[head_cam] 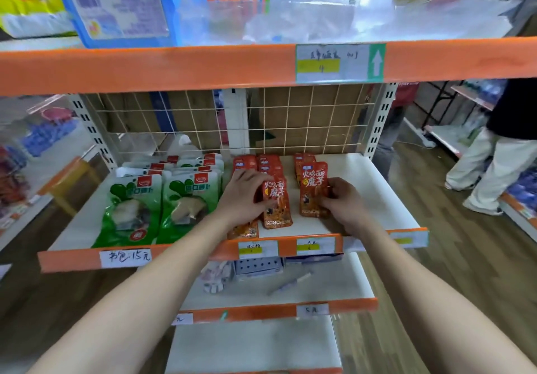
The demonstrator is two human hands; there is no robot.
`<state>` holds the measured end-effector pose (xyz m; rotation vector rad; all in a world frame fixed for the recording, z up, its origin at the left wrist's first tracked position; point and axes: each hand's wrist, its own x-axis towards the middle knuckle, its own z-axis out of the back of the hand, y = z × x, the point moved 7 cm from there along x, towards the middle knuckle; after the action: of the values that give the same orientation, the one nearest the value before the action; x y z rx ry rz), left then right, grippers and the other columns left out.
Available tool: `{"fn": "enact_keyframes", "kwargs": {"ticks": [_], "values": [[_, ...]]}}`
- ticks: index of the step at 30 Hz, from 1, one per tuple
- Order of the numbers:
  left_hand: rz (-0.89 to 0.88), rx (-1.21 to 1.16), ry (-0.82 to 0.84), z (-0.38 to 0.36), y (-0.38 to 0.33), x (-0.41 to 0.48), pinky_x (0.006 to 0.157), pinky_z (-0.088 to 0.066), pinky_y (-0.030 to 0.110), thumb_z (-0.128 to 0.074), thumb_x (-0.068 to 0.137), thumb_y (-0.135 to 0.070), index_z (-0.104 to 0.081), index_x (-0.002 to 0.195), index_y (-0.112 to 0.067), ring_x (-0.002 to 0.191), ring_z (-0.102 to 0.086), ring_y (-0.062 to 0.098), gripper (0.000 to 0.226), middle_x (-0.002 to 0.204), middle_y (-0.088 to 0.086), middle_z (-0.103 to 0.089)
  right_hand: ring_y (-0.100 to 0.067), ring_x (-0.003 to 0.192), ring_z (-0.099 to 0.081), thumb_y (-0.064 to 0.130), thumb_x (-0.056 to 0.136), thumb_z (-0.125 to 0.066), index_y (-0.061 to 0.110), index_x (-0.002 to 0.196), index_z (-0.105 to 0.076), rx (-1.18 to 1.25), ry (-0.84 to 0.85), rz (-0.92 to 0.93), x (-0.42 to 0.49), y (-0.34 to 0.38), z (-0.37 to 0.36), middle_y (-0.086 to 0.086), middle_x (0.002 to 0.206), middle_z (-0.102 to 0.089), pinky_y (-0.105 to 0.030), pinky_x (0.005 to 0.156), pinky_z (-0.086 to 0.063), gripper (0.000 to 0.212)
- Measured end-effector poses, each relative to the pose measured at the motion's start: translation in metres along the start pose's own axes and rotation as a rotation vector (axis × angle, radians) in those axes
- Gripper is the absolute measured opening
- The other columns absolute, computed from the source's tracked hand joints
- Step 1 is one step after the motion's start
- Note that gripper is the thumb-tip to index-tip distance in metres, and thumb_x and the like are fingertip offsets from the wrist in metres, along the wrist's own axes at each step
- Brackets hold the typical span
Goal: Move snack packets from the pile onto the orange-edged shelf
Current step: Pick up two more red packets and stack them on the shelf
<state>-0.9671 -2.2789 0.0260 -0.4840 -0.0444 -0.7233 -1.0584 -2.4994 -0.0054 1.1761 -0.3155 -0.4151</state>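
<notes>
On the white orange-edged shelf (377, 199) stand rows of red snack packets (270, 162). My left hand (244, 196) grips the front red packet (277, 208) of the middle row, thumb on its face. My right hand (343, 202) holds another red packet (312, 193) upright by its right side at the front of the right-hand row. A further red packet (244, 231) lies flat under my left wrist near the shelf's front edge.
Green-and-white packets (162, 199) fill the shelf's left half. A wire grid (305, 117) backs the shelf. Price tags (315, 247) sit on the orange edge. Small items lie on the lower shelf (334, 283). A person (499, 152) stands in the aisle at right.
</notes>
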Motion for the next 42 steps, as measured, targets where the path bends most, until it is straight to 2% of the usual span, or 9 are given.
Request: {"fn": "enact_keyframes", "kwargs": {"ticks": [3,18,23,27,29,32,35,39,42], "values": [[0.004,0.042,0.035,-0.003,0.004,0.002,0.116,-0.019,0.036,-0.063,0.09,-0.053,-0.047,0.142,-0.033,0.142,-0.022,0.02,0.058,0.146,-0.006,-0.045,-0.001,0.087,-0.06,0.01,0.087,-0.073,0.013,0.117,-0.058,-0.009,0.007,-0.001,-0.001,0.001,0.001,0.008,0.098,-0.064,-0.015,0.07,-0.049,0.033],[0.058,0.02,0.132,-0.013,0.017,0.004,0.123,-0.011,0.047,-0.058,0.096,-0.047,-0.038,0.151,-0.032,0.15,-0.005,0.023,0.06,0.159,-0.006,-0.028,0.002,0.088,-0.057,0.011,0.089,-0.073,0.013,0.121,-0.054,0.026,0.033,-0.008,-0.003,0.001,-0.002,0.008,0.102,-0.06,-0.014,0.069,-0.047,0.037],[0.06,-0.137,-0.088,0.003,0.013,-0.017,0.12,-0.016,0.04,-0.059,0.097,-0.037,-0.049,0.144,-0.025,0.145,-0.018,0.018,0.049,0.151,-0.006,-0.038,-0.016,0.103,-0.063,0.011,0.088,-0.074,0.009,0.123,-0.056,0.025,0.037,-0.017,-0.003,0.002,-0.002,-0.001,0.11,-0.064,-0.023,0.079,-0.052,0.039],[-0.052,-0.135,-0.216,0.008,0.022,-0.043,0.115,-0.029,0.042,-0.054,0.096,-0.032,-0.062,0.129,-0.02,0.135,-0.04,0.021,0.036,0.135,-0.001,-0.055,-0.008,0.094,-0.059,0.011,0.086,-0.075,0.011,0.121,-0.055,0.028,0.022,-0.047,-0.005,0.005,-0.001,0.002,0.108,-0.062,-0.017,0.071,-0.047,0.04],[-0.067,-0.16,-0.258,0.011,0.026,-0.05,0.111,-0.033,0.039,-0.053,0.094,-0.034,-0.066,0.123,-0.019,0.128,-0.046,0.02,0.035,0.128,-0.001,-0.061,-0.012,0.097,-0.06,0.009,0.085,-0.076,0.009,0.125,-0.055,0.046,0.001,-0.059,-0.006,0.007,0.0,-0.001,0.113,-0.062,-0.019,0.07,-0.048,0.045],[-0.052,-0.197,-0.303,0.013,0.028,-0.052,0.107,-0.035,0.036,-0.054,0.093,-0.034,-0.067,0.12,-0.019,0.124,-0.047,0.018,0.033,0.124,-0.002,-0.063,-0.019,0.102,-0.062,0.01,0.083,-0.078,0.01,0.124,-0.055,0.038,0.001,-0.053,-0.009,0.013,-0.003,-0.004,0.116,-0.063,-0.025,0.075,-0.053,0.047],[-0.035,-0.208,-0.316,0.012,0.031,-0.051,0.106,-0.035,0.036,-0.062,0.095,-0.026,-0.067,0.12,-0.02,0.124,-0.045,0.017,0.026,0.124,-0.003,-0.063,-0.024,0.104,-0.066,0.009,0.079,-0.082,0.011,0.118,-0.056,0.061,0.081,-0.004,-0.017,0.026,-0.024,-0.007,0.113,-0.067,-0.042,0.086,-0.058,0.047],[-0.035,-0.21,-0.328,0.012,0.032,-0.051,0.105,-0.035,0.035,-0.064,0.094,-0.023,-0.067,0.118,-0.02,0.123,-0.046,0.017,0.024,0.122,-0.003,-0.063,-0.02,0.097,-0.068,0.011,0.08,-0.081,0.008,0.115,-0.055,-0.029,0.185,0.022,-0.03,0.036,-0.063,-0.005,0.105,-0.068,-0.036,0.079,-0.06,0.043],[-0.036,-0.205,-0.321,0.01,0.032,-0.051,0.105,-0.034,0.034,-0.063,0.095,-0.024,-0.067,0.119,-0.02,0.123,-0.046,0.018,0.024,0.123,-0.002,-0.063,-0.021,0.092,-0.068,0.016,0.078,-0.083,0.008,0.109,-0.059,-0.111,0.169,0.037,-0.034,0.036,-0.076,-0.007,0.102,-0.069,-0.039,0.077,-0.06,0.04]]}}
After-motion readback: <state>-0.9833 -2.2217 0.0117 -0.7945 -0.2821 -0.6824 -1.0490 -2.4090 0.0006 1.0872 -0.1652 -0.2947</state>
